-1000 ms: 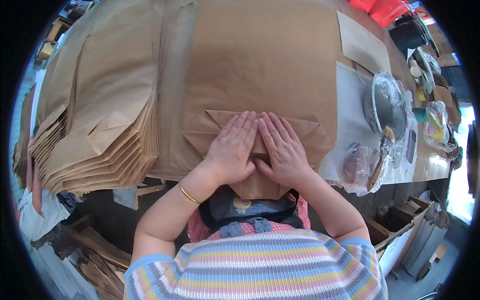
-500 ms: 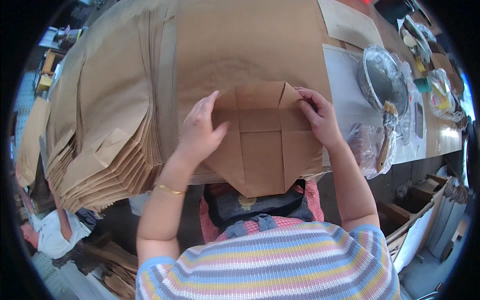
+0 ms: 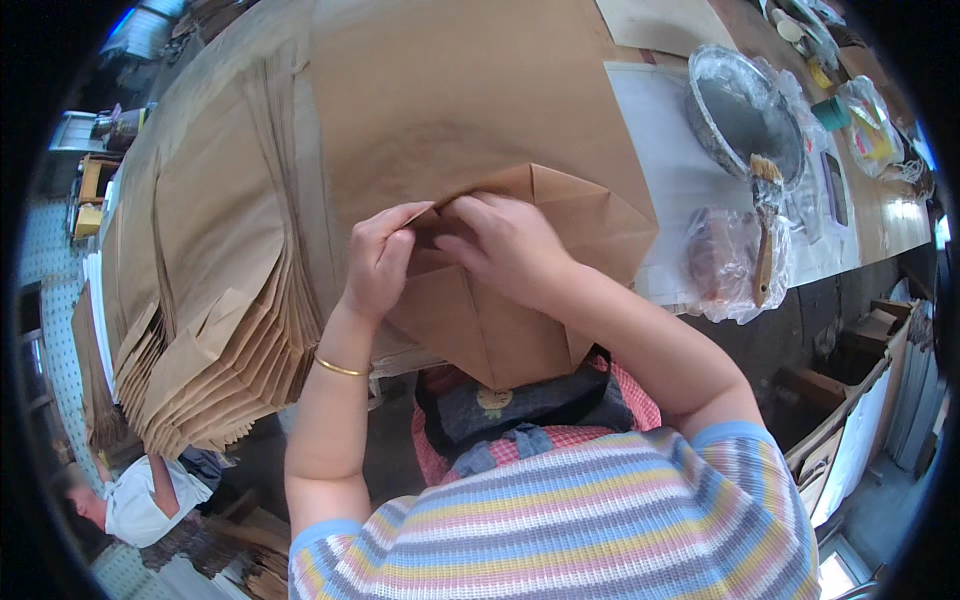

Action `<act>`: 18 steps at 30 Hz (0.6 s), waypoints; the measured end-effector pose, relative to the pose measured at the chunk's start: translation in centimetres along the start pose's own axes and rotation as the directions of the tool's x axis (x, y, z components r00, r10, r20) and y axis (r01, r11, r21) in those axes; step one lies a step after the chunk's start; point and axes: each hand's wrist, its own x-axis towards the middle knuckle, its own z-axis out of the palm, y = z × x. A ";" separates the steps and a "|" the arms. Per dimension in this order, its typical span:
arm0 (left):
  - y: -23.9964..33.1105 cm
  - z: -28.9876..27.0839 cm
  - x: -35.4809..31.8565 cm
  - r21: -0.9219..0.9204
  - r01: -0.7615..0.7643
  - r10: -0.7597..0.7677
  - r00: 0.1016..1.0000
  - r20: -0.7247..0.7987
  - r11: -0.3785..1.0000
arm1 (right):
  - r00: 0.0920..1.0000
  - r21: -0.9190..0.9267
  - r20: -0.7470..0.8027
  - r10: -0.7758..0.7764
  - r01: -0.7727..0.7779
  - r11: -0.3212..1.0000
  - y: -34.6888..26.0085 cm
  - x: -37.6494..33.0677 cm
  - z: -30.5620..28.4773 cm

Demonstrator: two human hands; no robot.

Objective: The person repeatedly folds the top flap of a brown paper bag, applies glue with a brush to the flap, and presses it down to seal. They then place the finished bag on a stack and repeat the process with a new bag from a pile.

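While both hands (image 3: 455, 250) fold brown paper bag (image 3: 500, 320), brush (image 3: 765, 230) rests in metal bowl (image 3: 735, 110).

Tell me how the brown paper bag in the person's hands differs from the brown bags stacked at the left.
The bag in hand is single, its end opened into angled flaps with creases; the stacked bags are many, pressed flat and fanned in overlapping layers.

The left hand and right hand grip the bag in hand at its folds, partly lifted; nothing touches the stack.

Both are plain brown paper.

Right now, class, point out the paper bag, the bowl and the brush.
paper bag (image 3: 500, 330), head view, its folded lower flap.
bowl (image 3: 738, 118), head view, its grey inside.
brush (image 3: 765, 250), head view, its wooden handle.
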 end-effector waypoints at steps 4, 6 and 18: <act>-1.0 0.3 3.3 0.117 0.218 -0.209 0.974 -0.084 0.969 | 0.999 -0.034 0.034 -0.020 0.021 0.999 -1.0 0.2 2.4; -1.8 1.5 4.8 0.267 0.261 -0.250 0.965 -0.073 0.928 | 0.996 -0.102 0.028 -0.083 0.086 0.991 -1.4 -1.0 2.9; -0.4 0.5 7.8 0.163 0.338 -0.361 0.923 0.137 0.927 | 0.704 -0.353 0.599 -0.381 0.660 0.664 1.8 6.6 -6.4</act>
